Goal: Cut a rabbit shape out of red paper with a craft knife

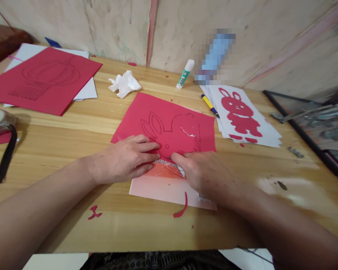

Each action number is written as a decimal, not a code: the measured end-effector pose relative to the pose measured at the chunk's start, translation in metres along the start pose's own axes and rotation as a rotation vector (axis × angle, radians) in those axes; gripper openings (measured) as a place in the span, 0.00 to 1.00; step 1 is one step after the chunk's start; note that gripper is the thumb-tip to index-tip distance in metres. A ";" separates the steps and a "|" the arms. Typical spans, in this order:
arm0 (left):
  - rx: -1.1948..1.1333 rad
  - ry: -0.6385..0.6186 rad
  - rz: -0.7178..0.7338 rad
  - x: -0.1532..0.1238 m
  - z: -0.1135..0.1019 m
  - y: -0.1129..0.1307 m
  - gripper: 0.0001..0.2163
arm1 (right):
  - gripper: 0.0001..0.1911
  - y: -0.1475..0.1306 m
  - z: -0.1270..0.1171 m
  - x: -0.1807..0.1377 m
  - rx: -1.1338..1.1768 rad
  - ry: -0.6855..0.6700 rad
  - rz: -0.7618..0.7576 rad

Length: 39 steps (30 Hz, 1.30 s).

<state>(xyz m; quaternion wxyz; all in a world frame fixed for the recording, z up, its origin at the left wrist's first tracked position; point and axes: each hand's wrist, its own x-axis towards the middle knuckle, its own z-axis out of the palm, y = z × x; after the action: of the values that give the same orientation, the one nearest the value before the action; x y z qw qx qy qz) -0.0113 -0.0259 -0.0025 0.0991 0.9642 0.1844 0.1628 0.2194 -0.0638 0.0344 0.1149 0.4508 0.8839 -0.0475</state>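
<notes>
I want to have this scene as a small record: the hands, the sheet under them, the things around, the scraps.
Left hand: laid on the near left part of the red sheet
Right hand: at the sheet's near edge; whether it grips a tool is hidden
Sheet marking: rabbit outline, partly covered by hands
Behind sheet: crumpled tissue, glue stick
Right side: yellow-and-blue pen, red paper rabbit on white paper
Near scraps: curved red strip, small red piece

The tabletop [76,137] left of the left hand [126,157] leaves passing room, while a pen [210,106] and glue stick [185,74] obstruct beyond the right hand [205,172].
</notes>
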 end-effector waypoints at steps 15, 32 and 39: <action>-0.007 -0.016 -0.018 0.000 -0.001 0.001 0.15 | 0.13 0.009 0.002 0.000 -0.009 0.000 -0.029; -0.016 -0.028 -0.026 0.000 -0.003 0.002 0.15 | 0.12 0.019 0.004 -0.002 -0.012 0.048 -0.105; 0.001 -0.038 -0.024 0.001 -0.004 0.001 0.15 | 0.09 0.027 0.004 0.001 0.030 0.057 -0.138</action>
<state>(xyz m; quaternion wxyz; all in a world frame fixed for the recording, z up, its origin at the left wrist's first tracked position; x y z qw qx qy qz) -0.0111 -0.0262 0.0018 0.1040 0.9649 0.1942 0.1432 0.2417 -0.0479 0.0305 0.0795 0.3919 0.9149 -0.0555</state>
